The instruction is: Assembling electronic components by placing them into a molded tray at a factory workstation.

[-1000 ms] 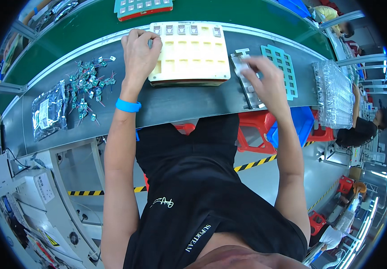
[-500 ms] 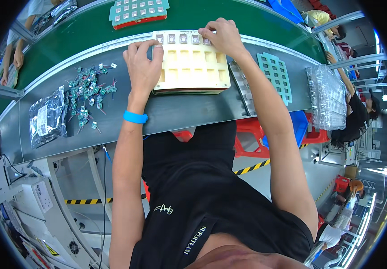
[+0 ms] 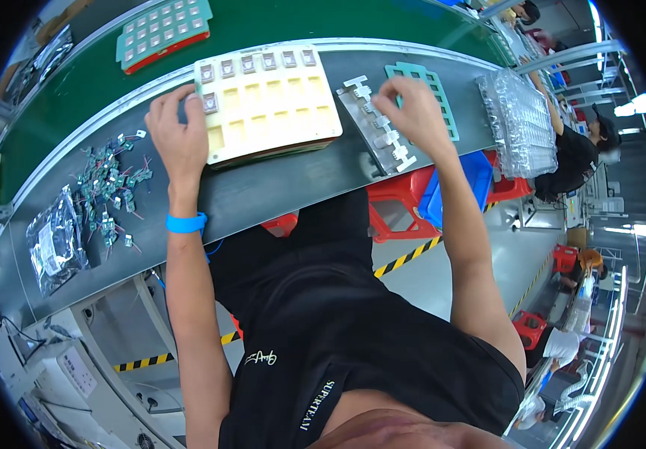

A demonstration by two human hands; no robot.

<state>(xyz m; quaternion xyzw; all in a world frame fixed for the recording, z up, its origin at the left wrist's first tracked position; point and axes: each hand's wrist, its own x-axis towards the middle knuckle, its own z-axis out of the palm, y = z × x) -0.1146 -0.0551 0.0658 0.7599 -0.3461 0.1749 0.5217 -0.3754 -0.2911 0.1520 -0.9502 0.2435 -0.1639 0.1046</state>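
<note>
A cream tray point(image 3: 272, 112) with rows of square pockets lies on the dark bench. Small square silver-and-dark parts point(image 3: 247, 63) fill its far row, and one more part point(image 3: 210, 102) sits at the left of the second row. My left hand point(image 3: 177, 138), fingers loosely curled and thumb apart, rests against the tray's left edge. To the tray's right, my right hand point(image 3: 416, 112) hovers over a narrow dark holder point(image 3: 377, 135) carrying a row of silver-white pieces. Its thumb and fingertips are pinched together; anything between them is hidden.
Small green circuit boards with wires point(image 3: 113, 183) lie heaped at left beside a silver bag point(image 3: 57, 239). A teal grid plate point(image 3: 443, 97) and stacked clear plastic trays point(image 3: 517, 123) stand right. A teal-and-red loaded tray point(image 3: 164, 34) sits on the green belt. Other people work farther right.
My right hand has left the tray's far right corner and come over to the narrow holder. My left hand stays at the tray's left edge. The whole view has shifted.
</note>
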